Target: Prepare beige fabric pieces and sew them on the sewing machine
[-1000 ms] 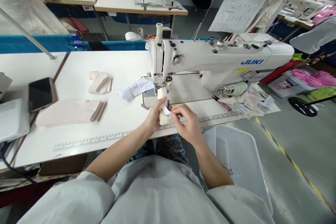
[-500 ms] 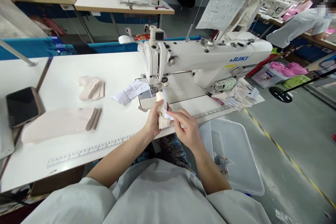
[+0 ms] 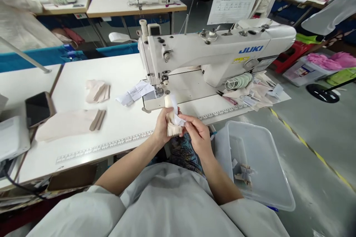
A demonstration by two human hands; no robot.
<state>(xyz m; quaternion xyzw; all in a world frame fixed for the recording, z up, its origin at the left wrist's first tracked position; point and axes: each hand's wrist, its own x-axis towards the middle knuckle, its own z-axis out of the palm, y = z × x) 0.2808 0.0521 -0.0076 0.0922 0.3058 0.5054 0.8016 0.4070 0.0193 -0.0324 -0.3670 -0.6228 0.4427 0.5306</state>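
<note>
My left hand (image 3: pixel 163 125) is closed around a stack of cream fabric pieces (image 3: pixel 174 130) at the table's front edge. A white strip (image 3: pixel 175 110) lies against the stack, its lower end bent to the right. Between thumb and fingers, my right hand (image 3: pixel 198 130) pinches that lower end. Just beyond my hands is the needle area of a white JUKI sewing machine (image 3: pixel 222 50). Printed white paper (image 3: pixel 135 93) lies left of the needle. What my left fingers cover of the stack is hidden.
Folded beige fabric (image 3: pixel 69 124), a smaller fabric pile (image 3: pixel 97 91) and a phone (image 3: pixel 39 109) lie on the left. Snips (image 3: pixel 227 98), coiled pale cord (image 3: pixel 238 81) and scraps (image 3: pixel 257 94) lie to the right. A clear plastic bin (image 3: pixel 264 163) stands below the table's right side.
My right fingers have shifted from pressing on the white strip to pinching its lower end, which now bends out to the right. The camera view has shifted slightly.
</note>
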